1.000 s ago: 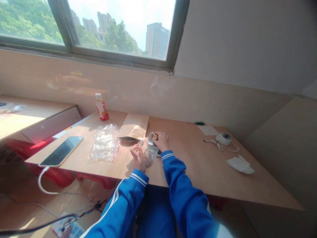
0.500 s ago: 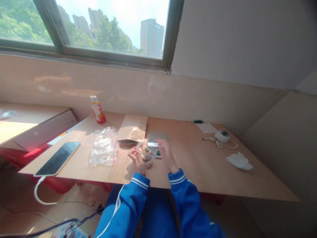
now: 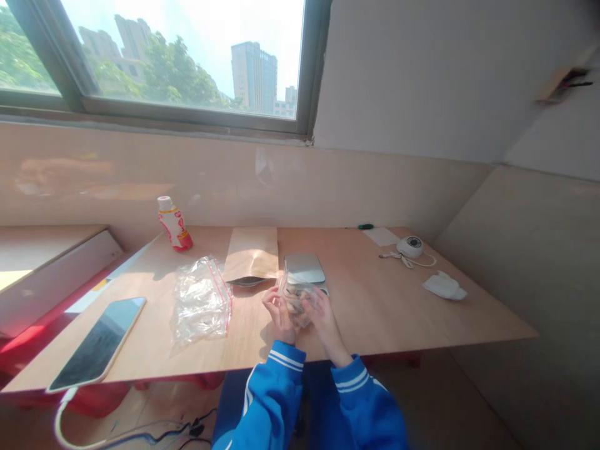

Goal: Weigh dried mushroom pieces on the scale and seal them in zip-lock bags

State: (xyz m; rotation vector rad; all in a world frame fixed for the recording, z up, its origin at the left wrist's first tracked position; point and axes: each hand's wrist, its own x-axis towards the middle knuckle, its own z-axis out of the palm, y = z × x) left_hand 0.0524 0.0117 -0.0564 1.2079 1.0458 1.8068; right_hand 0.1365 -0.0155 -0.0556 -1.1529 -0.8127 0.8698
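Between my hands is a clear zip bag point(image 3: 296, 306) with light brown pieces inside, too small to identify. My left hand point(image 3: 280, 312) pinches the bag's left edge near its opening. On its other side my right hand point(image 3: 321, 315) has its fingers closed on the clear plastic. Just behind the bag lies a small digital scale point(image 3: 304, 267) with a silver plate; the bag and my right fingers cover part of its near edge. A brown paper pouch point(image 3: 253, 253) lies behind my left hand, its dark mouth facing me.
Left of my hands lie flat clear zip bags point(image 3: 202, 300) and a phone point(image 3: 98, 344) with a white cable. A red-and-white bottle point(image 3: 175, 225) stands at the back left. To the right are a white dome camera point(image 3: 410, 247), a crumpled tissue point(image 3: 444, 285) and a green-handled screwdriver point(image 3: 365, 227).
My right hand has come down from above the scale onto the bag's right side. The bag now sits between both hands. The whole view has shifted as my head turned.
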